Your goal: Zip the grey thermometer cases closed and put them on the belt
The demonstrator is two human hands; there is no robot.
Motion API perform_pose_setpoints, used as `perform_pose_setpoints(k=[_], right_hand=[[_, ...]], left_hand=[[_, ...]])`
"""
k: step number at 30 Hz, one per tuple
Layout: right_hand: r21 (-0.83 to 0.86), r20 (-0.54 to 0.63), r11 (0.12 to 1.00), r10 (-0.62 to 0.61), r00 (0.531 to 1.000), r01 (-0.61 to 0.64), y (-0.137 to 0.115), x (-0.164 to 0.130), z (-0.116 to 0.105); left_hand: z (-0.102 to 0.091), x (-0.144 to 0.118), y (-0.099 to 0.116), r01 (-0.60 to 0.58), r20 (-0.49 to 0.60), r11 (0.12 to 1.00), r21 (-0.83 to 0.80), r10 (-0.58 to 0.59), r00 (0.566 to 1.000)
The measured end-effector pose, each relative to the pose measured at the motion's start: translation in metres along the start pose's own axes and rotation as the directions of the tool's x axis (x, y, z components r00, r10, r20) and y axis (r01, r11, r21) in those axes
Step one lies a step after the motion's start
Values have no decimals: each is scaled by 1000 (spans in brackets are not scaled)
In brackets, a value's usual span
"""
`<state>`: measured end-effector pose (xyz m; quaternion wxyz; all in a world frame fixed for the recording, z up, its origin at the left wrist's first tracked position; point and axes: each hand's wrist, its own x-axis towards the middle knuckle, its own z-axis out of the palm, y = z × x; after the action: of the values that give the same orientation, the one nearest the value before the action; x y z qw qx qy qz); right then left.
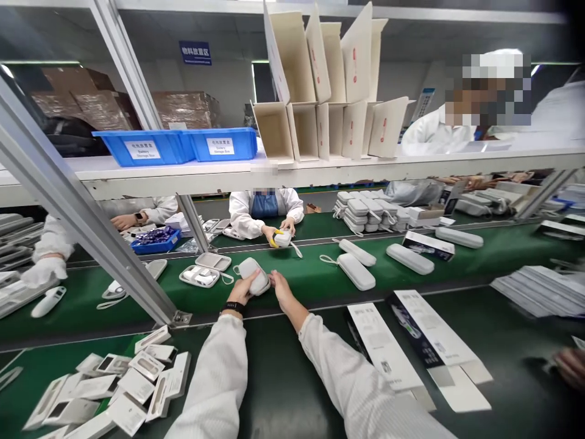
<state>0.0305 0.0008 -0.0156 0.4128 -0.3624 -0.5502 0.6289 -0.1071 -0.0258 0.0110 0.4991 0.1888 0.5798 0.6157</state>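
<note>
Both my arms, in white sleeves, reach forward onto the green conveyor belt (315, 277). My left hand (242, 288), with a black watch at the wrist, grips a white oval zip case (252, 271) from the left and below. My right hand (280, 288) touches the same case at its right end. An open white case (205, 272) with a device inside lies just left of it on the belt. Two shut white cases (356, 262) with wrist loops lie to the right.
Flat printed cartons (427, 335) lie on the dark bench to the right, small leaflets and cards (123, 384) at the lower left. A slanted metal post (86, 225) crosses the left. Across the belt other people handle cases; stacked cases (370, 210), blue bins (173, 145) and folded boxes stand above.
</note>
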Motion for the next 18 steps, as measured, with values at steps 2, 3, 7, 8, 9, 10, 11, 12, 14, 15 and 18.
perform_pose_setpoints(k=[2,3,7,8,9,10,11,12,14,15,18], right_hand=[[66,-34,997,-44,998,46,-10,-17,-8],[96,-41,993,-71,997,75,-14,-28,-13],[167,-121,971,-154,981,173,-21,-89,-35],[152,-166,971,-158,973,184,-21,-107,-39],[128,-201,973,-162,966,190,-20,-124,-41],[99,-215,976,-168,962,192,-19,-140,-43],[73,-202,978,-178,963,196,-20,-154,-43],[52,-163,977,-196,967,207,-21,-167,-43],[11,-63,971,-237,970,238,-26,-187,-43],[-10,-36,967,-253,967,253,-29,-193,-43],[-14,-43,962,-273,961,272,-36,-205,-48]], left_hand=[[8,-21,0,-6,114,986,-169,25,993],[12,-32,-2,-20,149,968,-250,59,987],[27,-81,-13,-76,165,883,-463,170,971],[31,-92,-17,-79,162,855,-512,186,969],[35,-103,-21,-74,160,817,-572,199,967],[39,-114,-26,-59,160,770,-635,207,965],[43,-124,-31,-38,162,718,-695,208,965],[47,-134,-36,-14,163,671,-742,201,966],[53,-151,-47,41,184,633,-773,162,969],[56,-159,-53,70,202,636,-768,137,970],[61,-176,-67,114,238,669,-735,97,966]])
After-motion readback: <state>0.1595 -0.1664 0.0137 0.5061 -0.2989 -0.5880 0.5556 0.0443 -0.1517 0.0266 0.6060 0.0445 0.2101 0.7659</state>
